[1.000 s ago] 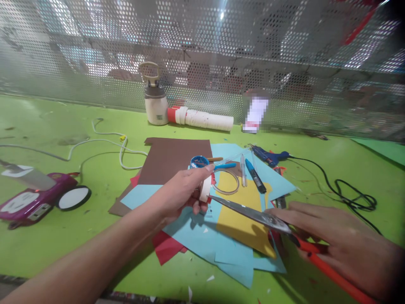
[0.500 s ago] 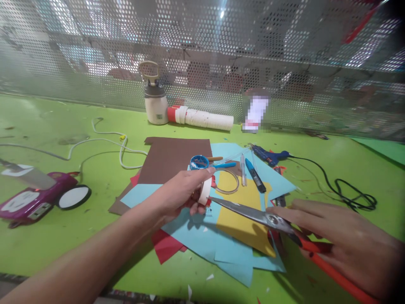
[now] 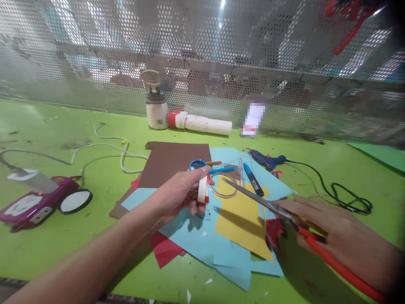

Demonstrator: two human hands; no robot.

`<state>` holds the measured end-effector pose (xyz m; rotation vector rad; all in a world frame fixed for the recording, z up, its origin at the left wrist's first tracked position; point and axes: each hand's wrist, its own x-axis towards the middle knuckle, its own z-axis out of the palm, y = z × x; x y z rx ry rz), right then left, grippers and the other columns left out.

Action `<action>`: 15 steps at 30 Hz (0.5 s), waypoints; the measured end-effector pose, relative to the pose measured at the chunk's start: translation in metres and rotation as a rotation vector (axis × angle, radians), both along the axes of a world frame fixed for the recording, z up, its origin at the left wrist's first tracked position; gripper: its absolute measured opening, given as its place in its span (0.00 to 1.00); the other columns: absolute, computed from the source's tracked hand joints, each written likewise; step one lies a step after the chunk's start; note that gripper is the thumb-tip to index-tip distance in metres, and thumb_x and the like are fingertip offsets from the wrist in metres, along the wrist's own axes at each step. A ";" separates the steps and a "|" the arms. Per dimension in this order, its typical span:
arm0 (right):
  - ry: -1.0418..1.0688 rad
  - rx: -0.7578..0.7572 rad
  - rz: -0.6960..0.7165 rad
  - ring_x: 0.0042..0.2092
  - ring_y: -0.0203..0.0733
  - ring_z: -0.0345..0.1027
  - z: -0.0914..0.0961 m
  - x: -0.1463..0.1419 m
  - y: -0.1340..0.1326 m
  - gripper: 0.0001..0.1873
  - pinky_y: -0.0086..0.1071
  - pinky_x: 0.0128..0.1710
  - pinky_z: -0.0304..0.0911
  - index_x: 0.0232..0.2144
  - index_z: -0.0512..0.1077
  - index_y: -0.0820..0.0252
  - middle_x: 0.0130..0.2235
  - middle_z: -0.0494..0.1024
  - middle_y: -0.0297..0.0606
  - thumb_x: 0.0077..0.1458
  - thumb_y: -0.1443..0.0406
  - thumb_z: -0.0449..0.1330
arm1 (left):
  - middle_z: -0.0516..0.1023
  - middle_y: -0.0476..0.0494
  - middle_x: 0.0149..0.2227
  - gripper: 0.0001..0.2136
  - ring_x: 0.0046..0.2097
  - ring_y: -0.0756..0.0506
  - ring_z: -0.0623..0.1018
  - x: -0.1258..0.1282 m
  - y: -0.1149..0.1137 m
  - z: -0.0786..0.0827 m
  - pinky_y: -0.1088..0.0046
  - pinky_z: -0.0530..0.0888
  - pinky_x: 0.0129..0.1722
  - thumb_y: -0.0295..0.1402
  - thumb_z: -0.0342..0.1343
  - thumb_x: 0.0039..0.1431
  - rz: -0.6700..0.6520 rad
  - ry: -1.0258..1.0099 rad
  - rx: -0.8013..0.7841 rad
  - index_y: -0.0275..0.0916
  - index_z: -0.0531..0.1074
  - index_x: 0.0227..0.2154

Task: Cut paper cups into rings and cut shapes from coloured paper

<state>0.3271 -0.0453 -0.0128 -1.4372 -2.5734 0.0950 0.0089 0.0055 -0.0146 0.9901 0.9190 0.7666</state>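
Observation:
My left hand (image 3: 180, 194) is closed around a roll of white tape with a red core (image 3: 203, 189), held above the paper sheets. My right hand (image 3: 335, 236) grips large scissors (image 3: 256, 198) with red-orange handles; the steel blades point left toward the tape and are shut. Under both hands lie overlapping sheets: yellow paper (image 3: 242, 219), light blue paper (image 3: 202, 240), brown card (image 3: 172, 160) and red paper (image 3: 166, 251).
A blue glue gun (image 3: 265, 159) with a black cord, pens (image 3: 252, 179), a thin ring (image 3: 223, 188) and a small blue pot (image 3: 198, 164) lie behind. A white bottle (image 3: 156, 107), stacked cups (image 3: 202, 122), a purple toy car (image 3: 38, 202) and white cable (image 3: 104, 145) sit on the green table (image 3: 47, 126).
The scissors' blades have swung up and away from the tape, their tip now farther right. My left hand with the tape has stayed almost still. The view has tilted slightly.

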 end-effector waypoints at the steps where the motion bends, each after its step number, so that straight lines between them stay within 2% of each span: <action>1: 0.048 0.001 -0.018 0.48 0.53 0.74 0.001 -0.002 0.001 0.24 0.42 0.44 0.72 0.53 0.71 0.47 0.50 0.78 0.39 0.54 0.67 0.56 | 0.73 0.45 0.22 0.19 0.21 0.50 0.73 0.000 0.000 0.001 0.79 0.64 0.15 0.48 0.53 0.59 0.004 -0.038 0.017 0.33 0.74 0.36; 3: 0.141 -0.036 -0.035 0.50 0.54 0.73 0.006 -0.007 0.003 0.23 0.42 0.46 0.71 0.54 0.70 0.50 0.51 0.78 0.41 0.55 0.64 0.57 | 0.74 0.45 0.24 0.18 0.24 0.49 0.75 -0.001 -0.001 0.003 0.78 0.67 0.19 0.46 0.54 0.60 0.023 -0.123 0.062 0.34 0.74 0.39; 5: 0.249 -0.153 -0.024 0.44 0.51 0.76 0.012 -0.016 0.004 0.20 0.40 0.42 0.72 0.52 0.71 0.54 0.45 0.80 0.42 0.58 0.59 0.56 | 0.75 0.44 0.28 0.16 0.28 0.48 0.76 -0.004 -0.004 0.006 0.77 0.70 0.23 0.43 0.55 0.60 0.052 -0.192 0.102 0.35 0.74 0.42; 7: 0.346 -0.307 -0.027 0.35 0.46 0.77 0.017 -0.026 0.004 0.15 0.35 0.34 0.73 0.43 0.75 0.57 0.35 0.81 0.39 0.61 0.58 0.53 | 0.76 0.41 0.32 0.16 0.32 0.47 0.77 -0.006 -0.006 0.011 0.75 0.72 0.28 0.41 0.56 0.59 0.079 -0.245 0.127 0.35 0.75 0.45; 9: 0.409 -0.360 -0.045 0.29 0.43 0.75 0.022 -0.035 0.003 0.16 0.32 0.28 0.72 0.36 0.76 0.58 0.29 0.79 0.36 0.62 0.57 0.52 | 0.77 0.39 0.38 0.16 0.35 0.47 0.76 -0.009 -0.008 0.015 0.74 0.73 0.32 0.39 0.57 0.58 0.121 -0.304 0.139 0.36 0.75 0.46; 11: 0.445 -0.285 -0.067 0.30 0.44 0.75 0.025 -0.040 0.003 0.15 0.33 0.29 0.72 0.37 0.76 0.58 0.29 0.79 0.36 0.61 0.57 0.53 | 0.77 0.39 0.41 0.16 0.37 0.47 0.76 -0.010 -0.009 0.018 0.72 0.74 0.35 0.36 0.59 0.57 0.152 -0.376 0.146 0.36 0.75 0.47; 15: 0.503 -0.080 -0.074 0.31 0.46 0.76 0.028 -0.044 0.009 0.17 0.35 0.29 0.73 0.46 0.76 0.54 0.30 0.80 0.37 0.60 0.59 0.51 | 0.77 0.39 0.41 0.17 0.39 0.45 0.77 -0.012 -0.011 0.023 0.69 0.75 0.40 0.32 0.59 0.57 0.168 -0.507 0.154 0.36 0.73 0.50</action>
